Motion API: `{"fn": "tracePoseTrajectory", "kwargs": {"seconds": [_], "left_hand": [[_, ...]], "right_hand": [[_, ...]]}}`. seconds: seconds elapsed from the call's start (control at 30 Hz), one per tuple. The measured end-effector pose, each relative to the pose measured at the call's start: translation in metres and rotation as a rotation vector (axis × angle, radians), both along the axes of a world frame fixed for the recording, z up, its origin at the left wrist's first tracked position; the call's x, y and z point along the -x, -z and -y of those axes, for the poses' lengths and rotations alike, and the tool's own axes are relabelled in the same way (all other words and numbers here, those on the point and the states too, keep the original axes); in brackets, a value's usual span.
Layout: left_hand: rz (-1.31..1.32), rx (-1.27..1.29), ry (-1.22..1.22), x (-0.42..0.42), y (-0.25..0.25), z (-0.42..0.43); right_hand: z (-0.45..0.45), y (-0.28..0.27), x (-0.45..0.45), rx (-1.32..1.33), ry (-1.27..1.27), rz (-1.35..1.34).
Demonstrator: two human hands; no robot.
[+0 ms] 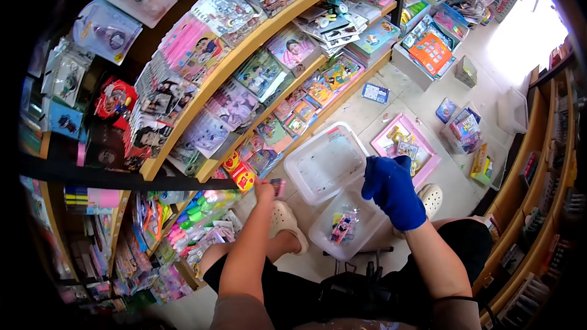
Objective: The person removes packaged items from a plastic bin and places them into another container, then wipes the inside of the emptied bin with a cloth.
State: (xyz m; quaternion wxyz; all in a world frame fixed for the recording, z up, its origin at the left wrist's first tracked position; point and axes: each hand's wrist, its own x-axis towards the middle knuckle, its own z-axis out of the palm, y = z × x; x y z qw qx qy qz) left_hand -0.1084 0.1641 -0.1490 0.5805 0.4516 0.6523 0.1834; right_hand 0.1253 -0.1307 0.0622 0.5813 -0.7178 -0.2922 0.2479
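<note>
My bare left hand (264,191) is closed on a small pink-and-dark packet (279,187), held beside the lower shelf. On my right hand (394,194) is a blue glove. Its fingers are curled in, and whatever they may hold is hidden. Below that hand sits a clear plastic bin (318,233) with a few small colourful packets (343,227) in it. An opaque white bin (295,165) stands just beyond, its bottom showing. Behind the glove lies a pink tray (430,154) holding yellow and patterned items, partly covered by the hand.
Wooden shelves (244,49) packed with booklets and packaged goods curve along my left. More shelving (520,208) runs on the right. Across the tiled floor (385,122) are a blue card pack (375,93), a filled clear box (463,128) and a white box (413,67) of books.
</note>
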Motion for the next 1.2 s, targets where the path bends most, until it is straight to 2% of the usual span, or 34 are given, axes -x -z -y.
{"fn": "tracePoseTrajectory", "kwargs": {"seconds": [0.03, 0.1, 0.13, 0.2, 0.3, 0.33, 0.37, 0.43, 0.47, 0.53, 0.57, 0.6, 0.67, 0.73, 0.87, 0.97, 1.0, 1.1, 1.2], "left_hand": [[0.004, -0.025, -0.076, -0.008, -0.018, -0.003], [-0.073, -0.096, -0.117, -0.003, -0.003, -0.024], [-0.089, -0.183, -0.123, -0.002, 0.014, -0.037], [-0.125, -0.359, -0.135, -0.005, 0.041, -0.056], [-0.118, -0.363, -0.152, -0.017, 0.056, -0.077], [-0.181, -0.499, -0.08, -0.02, 0.064, -0.083], [-0.235, -0.475, -0.051, -0.02, 0.071, -0.086], [-0.346, -0.425, 0.016, -0.028, 0.059, -0.084], [-0.501, -0.437, 0.062, -0.024, 0.07, -0.089], [-0.667, -0.597, 0.155, -0.035, 0.061, -0.079], [-0.749, -0.678, 0.205, -0.044, 0.052, -0.07], [-0.676, -0.772, 0.274, -0.06, 0.029, -0.054], [-0.555, -1.254, 0.56, -0.077, 0.042, -0.033], [-0.204, -0.749, 0.64, -0.109, 0.059, 0.002], [0.245, 0.281, 0.231, -0.184, 0.085, 0.068], [0.51, 0.661, -0.175, -0.224, 0.132, 0.066], [0.464, 0.635, -0.247, -0.238, 0.13, 0.067], [0.282, 0.595, -0.264, -0.262, 0.132, 0.057], [0.246, 0.533, -0.153, -0.261, 0.139, 0.052]], "right_hand": [[0.001, -0.009, -0.002, 0.035, 0.009, -0.071], [-0.003, -0.022, 0.001, -0.06, 0.19, -0.704], [-0.001, -0.013, 0.001, -0.1, 0.222, -0.867], [0.004, -0.008, 0.003, -0.15, 0.167, -0.849], [0.013, 0.005, 0.005, -0.182, 0.164, -0.902], [0.013, 0.009, 0.006, -0.201, 0.178, -0.928], [0.012, 0.012, 0.004, -0.218, 0.19, -0.956], [0.016, 0.015, -0.002, 0.014, 0.088, -0.698], [0.019, 0.023, 0.0, 0.03, 0.062, -0.598], [0.013, 0.019, -0.001, 0.027, 0.074, -0.616], [0.011, 0.003, -0.003, 0.012, 0.114, -0.733], [0.009, -0.001, -0.006, -0.004, 0.138, -0.81], [0.01, -0.003, -0.012, -0.035, 0.175, -0.924], [0.012, -0.003, -0.015, -0.066, 0.198, -0.964], [0.0, -0.019, -0.017, -0.134, 0.26, -0.952], [0.004, -0.016, -0.024, -0.115, 0.274, -0.963], [0.006, -0.014, -0.026, -0.1, 0.276, -0.97], [0.012, -0.009, -0.033, -0.057, 0.28, -1.0], [0.02, -0.006, -0.036, 0.002, 0.269, -1.028]]}}
